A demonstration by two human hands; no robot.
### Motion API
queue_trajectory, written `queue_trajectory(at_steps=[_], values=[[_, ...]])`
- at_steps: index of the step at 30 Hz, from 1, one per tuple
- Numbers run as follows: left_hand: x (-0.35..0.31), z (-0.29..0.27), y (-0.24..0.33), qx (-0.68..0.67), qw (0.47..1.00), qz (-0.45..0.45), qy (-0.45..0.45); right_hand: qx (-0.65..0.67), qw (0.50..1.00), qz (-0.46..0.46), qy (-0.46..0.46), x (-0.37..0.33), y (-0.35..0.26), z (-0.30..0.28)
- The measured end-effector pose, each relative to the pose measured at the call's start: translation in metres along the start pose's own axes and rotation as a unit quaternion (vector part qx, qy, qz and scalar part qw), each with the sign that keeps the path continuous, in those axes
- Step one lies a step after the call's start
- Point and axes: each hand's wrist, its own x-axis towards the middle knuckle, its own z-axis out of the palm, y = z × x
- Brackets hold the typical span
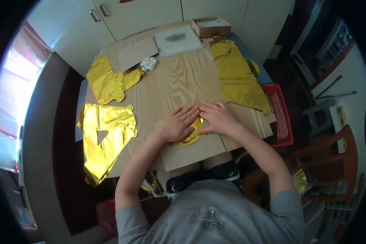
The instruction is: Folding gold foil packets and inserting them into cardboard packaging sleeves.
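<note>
Lays the left hand (177, 125) flat, with fingers extended, over a rounded gold foil piece (192, 139) on a beige sheet (195, 157) at the near edge of the desk (177, 83). Spreads the right hand (218, 118) at the foil's right side, with thumb apart from fingers and fingertips close to the left's. Has larger foil shapes (239, 77) on both sides, a red basket (288, 118) at right.

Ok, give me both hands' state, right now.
Left hand: open, fingers out, palm down over the gold foil piece.
Right hand: open, thumb spread from the fingers, at the foil's right side.
</note>
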Motion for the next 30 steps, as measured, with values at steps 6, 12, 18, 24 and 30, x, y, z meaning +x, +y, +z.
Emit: queue_trajectory(at_steps=[6, 12, 18, 24, 30], values=[[-0.004, -0.001, 0.002, 0.034, 0.999, 0.004, -0.013, -0.034, 0.989, -0.062, 0.128, -0.028, -0.049, -0.012], [0.0, -0.004, 0.005, 0.021, 1.0, 0.003, -0.009, 0.0, 0.983, -0.151, 0.104, -0.065, -0.099, -0.005], [0.001, -0.004, 0.002, 0.012, 1.0, 0.008, -0.007, 0.003, 0.971, -0.168, 0.168, -0.066, -0.103, -0.017], [0.0, -0.005, 0.003, 0.007, 1.0, 0.009, -0.01, -0.003, 0.968, -0.19, 0.167, -0.114, -0.098, -0.072], [0.0, -0.007, 0.008, 0.032, 0.999, 0.01, -0.009, -0.042, 0.969, -0.12, 0.212, -0.182, -0.064, -0.123]])
